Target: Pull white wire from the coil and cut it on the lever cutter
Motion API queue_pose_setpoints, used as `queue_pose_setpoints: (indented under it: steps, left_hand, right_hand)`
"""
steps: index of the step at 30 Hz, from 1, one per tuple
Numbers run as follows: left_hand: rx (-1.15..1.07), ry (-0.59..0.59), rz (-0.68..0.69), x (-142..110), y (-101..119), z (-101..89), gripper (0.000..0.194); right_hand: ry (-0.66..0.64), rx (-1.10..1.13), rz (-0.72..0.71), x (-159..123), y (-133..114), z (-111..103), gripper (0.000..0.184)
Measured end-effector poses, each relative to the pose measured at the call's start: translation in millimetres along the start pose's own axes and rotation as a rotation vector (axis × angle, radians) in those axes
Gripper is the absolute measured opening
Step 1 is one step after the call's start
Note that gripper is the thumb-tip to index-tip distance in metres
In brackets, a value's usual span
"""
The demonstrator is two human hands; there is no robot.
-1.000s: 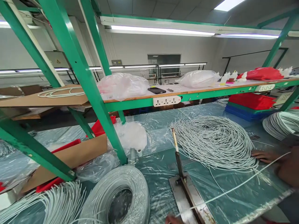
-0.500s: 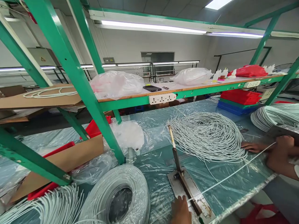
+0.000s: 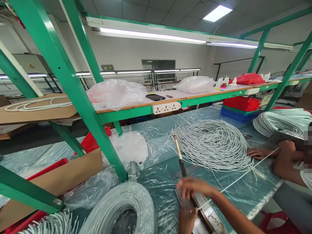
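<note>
A lever cutter (image 3: 177, 147), with a long upright handle and a metal base plate, stands on the film-covered table. At its base my left hand (image 3: 187, 220) is closed around the end of a white cable (image 3: 234, 183). The cable runs taut across the cutter to the right. Above the plate my right hand (image 3: 195, 187) hovers beside the lower part of the lever, its fingers apart and somewhat blurred, nothing visible in them. My right forearm passes over the cable and hides part of the plate. A smooth coil of white cable (image 3: 146, 204) lies left of my hands.
A co-worker's hand (image 3: 287, 147) grips the cable's far end; the other (image 3: 258, 152) rests by a loose cable heap (image 3: 212, 144). A green post (image 3: 97, 139) slants down at left. A shelf holds bags and a socket strip (image 3: 166, 107). Red and blue trays (image 3: 237, 113) stand behind.
My right hand has come in from the lower right over the cutter. My left hand stays at the cable end. The view has shifted slightly to the right.
</note>
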State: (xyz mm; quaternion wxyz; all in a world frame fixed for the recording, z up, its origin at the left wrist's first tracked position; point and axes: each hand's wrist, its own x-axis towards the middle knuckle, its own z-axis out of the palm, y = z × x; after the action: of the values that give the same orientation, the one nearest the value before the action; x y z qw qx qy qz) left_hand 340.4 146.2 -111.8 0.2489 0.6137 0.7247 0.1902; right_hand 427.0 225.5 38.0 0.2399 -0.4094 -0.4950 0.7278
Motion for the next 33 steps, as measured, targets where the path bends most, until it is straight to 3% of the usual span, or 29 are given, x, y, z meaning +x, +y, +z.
queue_pose_setpoints:
  steps: [2,5,9,12,15,19,22,26,30,33]
  left_hand:
    - [-0.195,-0.044,-0.069,0.9,-3.0,6.3,0.047]
    - [-0.522,-0.012,-0.208,5.2,-13.4,20.7,0.044]
    - [-0.609,-0.063,-0.16,14.4,-24.7,33.4,0.054]
    - [-0.568,-0.054,-0.172,17.4,-20.3,29.1,0.057]
    - [-0.52,-0.058,-0.193,16.6,-10.3,17.4,0.055]
    - [-0.497,-0.068,-0.221,15.1,-2.4,7.4,0.049]
    - [-0.523,-0.035,-0.217,12.9,-0.4,7.8,0.049]
    - [-0.562,0.026,-0.248,8.7,2.3,13.0,0.056]
    - [-0.576,0.056,-0.252,6.6,4.7,16.0,0.061]
    - [-0.574,0.048,-0.25,6.0,6.0,15.2,0.061]
  right_hand:
    - [0.148,-0.035,-0.03,34.1,-33.1,-23.1,0.028]
    - [0.283,-0.032,-0.028,85.7,-68.4,-45.5,0.037]
    - [0.267,-0.014,0.037,125.0,-82.7,-45.9,0.052]
    - [0.254,0.004,0.054,127.3,-84.5,-40.6,0.056]
    - [0.248,0.025,0.045,102.6,-84.3,-44.6,0.057]
    - [0.173,0.081,0.04,26.5,-66.2,-60.3,0.06]
    - [0.151,0.114,0.101,-44.9,-31.3,-66.5,0.05]
    - [0.254,0.164,0.177,-117.5,24.6,-60.8,0.044]
    - [0.396,0.219,0.294,-145.0,64.7,-48.5,0.057]
    - [0.372,0.075,0.353,-146.6,87.5,-42.6,0.035]
